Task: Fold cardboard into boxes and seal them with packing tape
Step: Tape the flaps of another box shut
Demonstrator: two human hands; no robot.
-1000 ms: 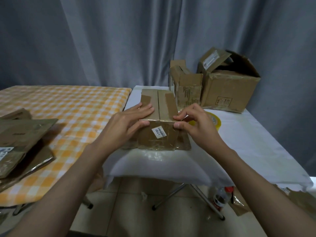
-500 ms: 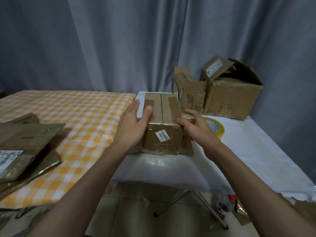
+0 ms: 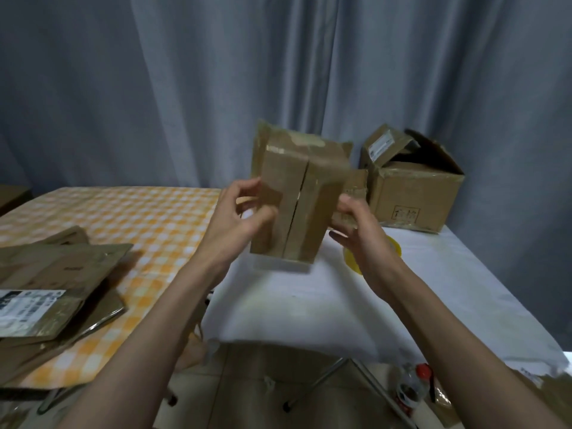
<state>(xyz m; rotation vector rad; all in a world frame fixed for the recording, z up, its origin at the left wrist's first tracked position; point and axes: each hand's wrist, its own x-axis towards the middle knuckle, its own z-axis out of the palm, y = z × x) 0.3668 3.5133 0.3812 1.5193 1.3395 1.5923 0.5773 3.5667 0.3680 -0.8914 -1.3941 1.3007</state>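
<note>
1. The small cardboard box [image 3: 295,209] is lifted clear of the white surface [image 3: 309,308] and tipped so that its two closed flaps face me; I hold it between both hands, above the near edge of that surface.
2. My left hand [image 3: 238,221] grips the box's left side, thumb curled onto the front flap and fingers wrapped behind the wall.
3. My right hand [image 3: 356,230] sits at the right side, fingers curled round the edge. Motion blur softens this contact, but I read it as gripping the box.
4. The centre seam [image 3: 298,209] between the flaps runs top to bottom and gapes slightly. I see strips of old brown tape on each flap but none bridging the seam, so I judge this face folded but not yet sealed.
5. The far end of the box shows loose flaps standing outward; I judge it to be open.
6. The yellow tape roll [image 3: 393,246] lies on the surface just behind my right wrist, partly hidden.
7. Flattened cardboard sheets [image 3: 58,280] are stacked on the orange checked surface [image 3: 139,218] to the left; I take these as boxes left to fold.
8. A large open carton [image 3: 414,193] stands at the back right beside a smaller one, mostly hidden.
</note>
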